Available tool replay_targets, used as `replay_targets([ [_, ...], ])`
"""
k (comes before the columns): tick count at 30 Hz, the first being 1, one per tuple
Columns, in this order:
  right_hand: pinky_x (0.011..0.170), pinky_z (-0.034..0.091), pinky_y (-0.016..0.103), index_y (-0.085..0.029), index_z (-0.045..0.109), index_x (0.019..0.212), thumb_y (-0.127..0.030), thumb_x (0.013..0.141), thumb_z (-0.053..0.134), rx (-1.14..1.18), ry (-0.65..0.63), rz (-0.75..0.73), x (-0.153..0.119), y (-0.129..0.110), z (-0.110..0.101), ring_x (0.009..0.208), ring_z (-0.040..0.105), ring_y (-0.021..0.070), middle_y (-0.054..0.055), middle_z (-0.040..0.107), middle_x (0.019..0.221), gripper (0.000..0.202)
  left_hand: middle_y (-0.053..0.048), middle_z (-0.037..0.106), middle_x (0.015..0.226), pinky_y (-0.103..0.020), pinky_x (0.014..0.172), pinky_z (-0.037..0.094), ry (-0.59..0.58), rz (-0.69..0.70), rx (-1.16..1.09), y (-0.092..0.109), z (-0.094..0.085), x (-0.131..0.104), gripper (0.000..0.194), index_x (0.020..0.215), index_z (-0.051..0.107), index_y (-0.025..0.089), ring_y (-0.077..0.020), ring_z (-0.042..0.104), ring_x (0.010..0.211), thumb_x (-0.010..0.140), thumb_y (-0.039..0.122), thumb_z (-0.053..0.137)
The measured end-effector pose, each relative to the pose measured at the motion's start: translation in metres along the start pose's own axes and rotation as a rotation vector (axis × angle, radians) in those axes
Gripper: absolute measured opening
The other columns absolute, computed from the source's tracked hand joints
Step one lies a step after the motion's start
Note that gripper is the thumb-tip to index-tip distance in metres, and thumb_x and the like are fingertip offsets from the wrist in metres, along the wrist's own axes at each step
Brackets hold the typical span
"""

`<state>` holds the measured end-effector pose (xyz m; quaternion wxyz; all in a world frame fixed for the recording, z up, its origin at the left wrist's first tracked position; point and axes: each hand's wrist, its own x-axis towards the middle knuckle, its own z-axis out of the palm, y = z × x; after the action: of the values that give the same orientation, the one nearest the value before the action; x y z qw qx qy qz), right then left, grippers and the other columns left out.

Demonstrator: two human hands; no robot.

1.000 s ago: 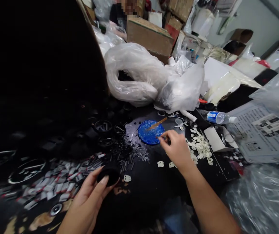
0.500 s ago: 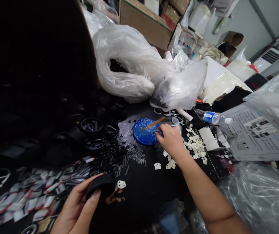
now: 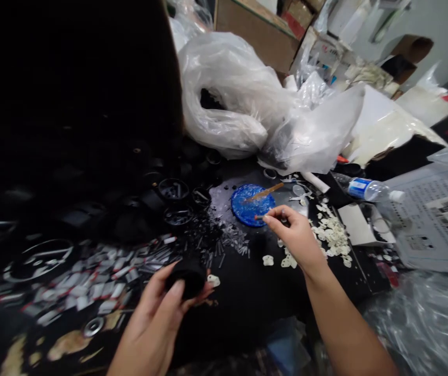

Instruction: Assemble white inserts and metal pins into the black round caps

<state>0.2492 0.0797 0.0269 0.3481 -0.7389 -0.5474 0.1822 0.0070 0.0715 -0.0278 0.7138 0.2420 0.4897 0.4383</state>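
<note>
Hands, 2 in use: left hand grips a round black part, open side tilted toward camera, above the desk; right hand pinches a small rod at near edge of the blue disc, contact unclear. Brown stick lies on disc, end past its rim. Thin grey pieces scattered left of disc, white plates piled right. Red-ended pale cylinders heaped left of left hand. Farther out: bottle on its side, translucent bag.

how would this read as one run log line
left hand: holds black round part | right hand: pinches small rod at edge of blue disc | brown stick: on disc | pale pieces: heaped
</note>
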Motion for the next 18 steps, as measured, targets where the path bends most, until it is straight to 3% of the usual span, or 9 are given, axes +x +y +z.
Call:
replay_targets([
  [3,0.049,0.037,0.021,-0.018,0.059,0.083,-0.042,0.085,0.063,0.421,-0.118,0.122,-0.022,-0.02,0.014,0.049,0.042,0.0077,-0.006,0.05,0.061,0.025,-0.009,0.074,0.095,-0.035,0.075,0.059,-0.136,-0.111,-0.122,0.006,0.013,-0.008,0.034,0.107,0.064,0.018,-0.0248,0.071,0.084,0.08,0.037,0.071],
  [5,0.05,0.038,0.02,-0.018,0.061,0.081,-0.04,0.082,0.068,0.583,-0.183,0.175,-0.033,-0.034,0.019,0.051,0.043,0.007,-0.005,0.053,0.064,0.023,-0.011,0.074,0.095,-0.034,0.074,0.059,-0.177,-0.177,-0.17,0.009,0.018,-0.012,0.029,0.105,0.065,0.015,-0.0236,0.072,0.082,0.083,0.032,0.069],
  [12,0.062,0.045,0.023,-0.019,0.065,0.082,-0.032,0.084,0.066,0.403,-0.221,0.043,-0.048,-0.063,0.017,0.067,0.056,0.0115,-0.001,0.063,0.075,0.013,-0.009,0.073,0.098,-0.034,0.075,0.059,-0.256,-0.221,-0.23,0.013,0.018,-0.019,0.024,0.103,0.069,0.016,-0.0223,0.072,0.08,0.084,0.031,0.068],
  [15,0.062,0.044,0.023,-0.02,0.065,0.083,-0.03,0.085,0.065,0.312,-0.258,-0.003,-0.051,-0.065,0.016,0.068,0.056,0.0117,-0.001,0.061,0.074,0.01,-0.007,0.072,0.103,-0.035,0.081,0.057,-0.217,-0.122,-0.129,0.007,0.013,-0.021,0.028,0.108,0.067,0.022,-0.0224,0.07,0.086,0.084,0.036,0.067],
  [18,0.067,0.043,0.026,-0.021,0.066,0.085,-0.029,0.087,0.065,0.184,-0.257,-0.107,-0.057,-0.065,0.016,0.071,0.057,0.0127,-0.002,0.062,0.076,0.007,-0.004,0.068,0.114,-0.034,0.095,0.049,-0.152,0.053,0.047,0.0,0.006,-0.023,0.03,0.111,0.066,0.028,-0.0239,0.063,0.106,0.083,0.036,0.068],
])
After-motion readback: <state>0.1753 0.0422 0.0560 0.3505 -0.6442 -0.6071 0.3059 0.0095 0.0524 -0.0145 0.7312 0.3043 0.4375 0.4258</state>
